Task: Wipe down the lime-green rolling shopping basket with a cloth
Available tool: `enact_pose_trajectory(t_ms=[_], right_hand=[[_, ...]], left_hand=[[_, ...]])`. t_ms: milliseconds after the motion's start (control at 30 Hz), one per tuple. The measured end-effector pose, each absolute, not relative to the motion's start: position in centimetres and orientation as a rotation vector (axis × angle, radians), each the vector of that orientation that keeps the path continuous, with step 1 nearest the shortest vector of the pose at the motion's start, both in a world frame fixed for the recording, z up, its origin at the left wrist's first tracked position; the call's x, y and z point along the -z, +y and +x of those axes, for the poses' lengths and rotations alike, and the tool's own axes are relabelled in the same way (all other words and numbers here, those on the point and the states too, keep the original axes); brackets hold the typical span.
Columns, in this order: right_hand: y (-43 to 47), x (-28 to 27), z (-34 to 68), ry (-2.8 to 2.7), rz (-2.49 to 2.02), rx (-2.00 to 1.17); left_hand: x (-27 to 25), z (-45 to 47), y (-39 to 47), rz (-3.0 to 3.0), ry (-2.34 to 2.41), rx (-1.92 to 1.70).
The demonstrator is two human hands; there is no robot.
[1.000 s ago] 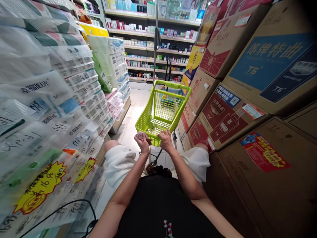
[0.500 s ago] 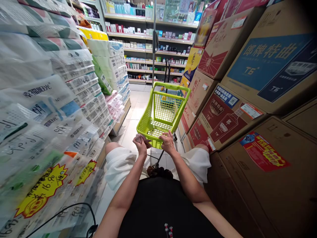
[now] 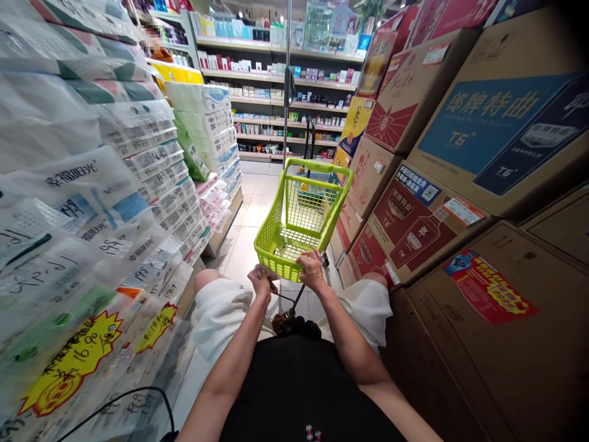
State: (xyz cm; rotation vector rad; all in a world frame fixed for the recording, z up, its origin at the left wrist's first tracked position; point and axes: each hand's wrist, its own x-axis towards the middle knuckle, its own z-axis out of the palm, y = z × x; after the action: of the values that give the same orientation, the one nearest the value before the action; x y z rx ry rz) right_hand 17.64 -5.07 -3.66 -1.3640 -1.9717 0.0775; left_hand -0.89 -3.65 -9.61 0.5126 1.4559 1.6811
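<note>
A lime-green shopping cart (image 3: 304,215) with a lattice basket stands in front of my knees. Fingers of my right hand (image 3: 313,270) are closed over the basket's near rim, toward its right end. My left hand (image 3: 261,282) grips a crumpled brownish-pink cloth (image 3: 264,272), just below the basket's near left corner. Whether the cloth touches the basket there I cannot tell. Inside the basket only the lattice floor and walls show. Below it, a dark leg of the frame and a wheel (image 3: 326,259) are visible.
Wrapped tissue packs (image 3: 151,141) are piled high on the left, with yellow price tags (image 3: 73,362). Stacked cardboard cartons (image 3: 506,123) line the right side. Shelves of small boxes and bottles (image 3: 276,92) stand across the back. A black cable (image 3: 119,396) loops at lower left.
My left hand and the cloth have dropped slightly, away from the basket's near rim. My right hand still grips the rim. The whole view has shifted a little.
</note>
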Motion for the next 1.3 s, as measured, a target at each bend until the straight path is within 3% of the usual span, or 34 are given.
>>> enact_pose_trajectory(t_ms=[233,433,767,967,1167,1300], right_hand=[[-5.1,3.7,18.9,-1.934,-1.349,-0.068],[-5.6,2.3,21.5,-1.961,-1.418,-0.028],[-6.3,2.6,15.9,-2.098,-1.500,-0.041],[-5.9,3.2,17.8,-2.010,-1.508,0.004],[-5.3,3.4,20.0,-1.897,-1.531,-0.025],[-5.0,3.8,20.9,-1.837,-1.532,-0.042]], left_hand=[[6.3,-1.9,-2.8,0.625,1.321,-1.907],[8.0,-0.4,-5.0,0.526,1.339,-1.641],[7.8,0.8,-4.7,0.607,1.238,-1.652],[7.6,0.5,-3.3,0.773,1.083,-1.741],[7.5,1.4,-3.9,0.802,1.132,-1.450],[8.0,2.6,-5.8,1.022,1.119,-1.551]])
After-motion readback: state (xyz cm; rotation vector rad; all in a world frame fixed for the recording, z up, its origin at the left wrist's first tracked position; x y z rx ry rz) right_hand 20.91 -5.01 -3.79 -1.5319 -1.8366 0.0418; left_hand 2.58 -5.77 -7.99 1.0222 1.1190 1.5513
